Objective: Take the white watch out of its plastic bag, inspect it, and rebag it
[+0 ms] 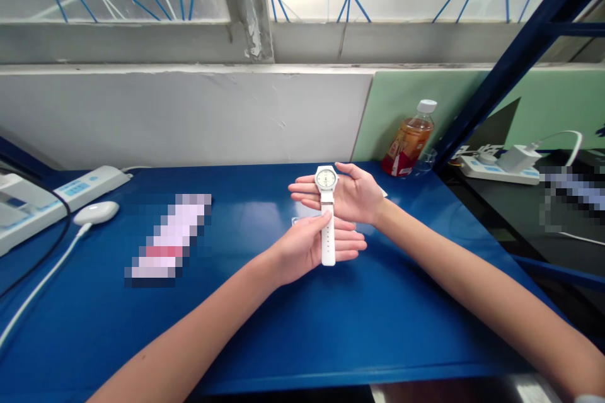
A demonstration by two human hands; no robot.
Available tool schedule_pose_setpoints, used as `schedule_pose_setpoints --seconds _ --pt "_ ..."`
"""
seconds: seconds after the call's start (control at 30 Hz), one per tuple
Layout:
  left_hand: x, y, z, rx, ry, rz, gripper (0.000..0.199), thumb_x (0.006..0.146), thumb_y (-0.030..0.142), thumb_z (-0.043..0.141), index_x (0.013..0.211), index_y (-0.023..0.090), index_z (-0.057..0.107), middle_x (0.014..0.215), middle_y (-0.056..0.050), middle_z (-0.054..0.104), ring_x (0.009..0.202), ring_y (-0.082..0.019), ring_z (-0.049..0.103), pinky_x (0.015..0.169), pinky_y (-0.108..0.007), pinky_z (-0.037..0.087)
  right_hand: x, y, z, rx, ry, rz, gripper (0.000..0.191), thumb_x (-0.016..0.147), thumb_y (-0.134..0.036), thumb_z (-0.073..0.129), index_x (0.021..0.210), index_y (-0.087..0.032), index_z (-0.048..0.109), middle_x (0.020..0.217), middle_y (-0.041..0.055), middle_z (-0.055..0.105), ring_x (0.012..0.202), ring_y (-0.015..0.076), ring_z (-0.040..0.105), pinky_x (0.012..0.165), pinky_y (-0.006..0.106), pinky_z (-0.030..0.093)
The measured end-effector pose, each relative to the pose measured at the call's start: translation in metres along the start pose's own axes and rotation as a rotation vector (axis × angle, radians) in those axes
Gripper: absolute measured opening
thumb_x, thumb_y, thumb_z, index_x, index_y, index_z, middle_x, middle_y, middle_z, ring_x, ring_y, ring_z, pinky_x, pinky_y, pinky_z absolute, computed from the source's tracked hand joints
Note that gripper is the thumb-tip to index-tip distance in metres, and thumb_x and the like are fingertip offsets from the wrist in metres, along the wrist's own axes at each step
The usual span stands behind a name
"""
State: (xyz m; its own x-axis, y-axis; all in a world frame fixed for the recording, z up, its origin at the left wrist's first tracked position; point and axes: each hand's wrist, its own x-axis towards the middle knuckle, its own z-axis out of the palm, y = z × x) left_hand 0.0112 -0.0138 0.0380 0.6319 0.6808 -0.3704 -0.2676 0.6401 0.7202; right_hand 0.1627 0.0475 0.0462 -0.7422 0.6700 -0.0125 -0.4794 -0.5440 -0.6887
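Observation:
A white wristwatch (pixel 326 179) with a pale round dial lies straightened out across both palms, above the blue desk. My left hand (pixel 312 242) is palm up and pins the long strap under its thumb, with its other fingers stretched out beneath. Just behind it, my right hand (pixel 357 195) is also turned palm up with fingers extended. The watch case lies over those fingers; whether they bear its weight I cannot tell. Partly hidden behind my left hand is a small clear item (pixel 296 221) whose kind I cannot make out.
A blurred-out phone-like slab (pixel 172 236) lies on the desk (pixel 265 340) to the left. Beyond it are a white corded device (pixel 96 212) and a power strip (pixel 94 184). A drink bottle (pixel 409 141) stands back right, beside a slanting blue frame bar (pixel 496 63).

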Motion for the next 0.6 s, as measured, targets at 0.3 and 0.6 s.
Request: schedule_pose_setpoints --seconds 0.3,0.6 --pt "0.002 0.0 -0.006 0.047 -0.018 0.079 0.036 0.102 0.037 0.049 0.104 0.005 0.065 0.095 -0.017 0.072 0.071 -0.019 0.073 0.068 -0.031 0.059 -0.001 -0.007 -0.007 -0.11 0.041 -0.109 0.038 0.099 -0.04 0.045 0.108 -0.011 0.069 0.091 0.0071 0.076 0.108 0.0205 0.068 0.104 0.032 0.045" --pt "0.003 -0.012 -0.009 0.084 -0.183 0.153 0.041 0.087 0.041 0.072 0.11 0.007 0.068 0.089 -0.013 0.073 0.078 -0.022 0.072 0.079 -0.035 0.055 0.004 0.0 0.004 -0.106 0.264 -0.191 0.022 0.084 -0.033 0.073 0.07 -0.017 0.066 0.067 0.001 0.072 0.08 0.0151 0.073 0.082 0.024 0.056"
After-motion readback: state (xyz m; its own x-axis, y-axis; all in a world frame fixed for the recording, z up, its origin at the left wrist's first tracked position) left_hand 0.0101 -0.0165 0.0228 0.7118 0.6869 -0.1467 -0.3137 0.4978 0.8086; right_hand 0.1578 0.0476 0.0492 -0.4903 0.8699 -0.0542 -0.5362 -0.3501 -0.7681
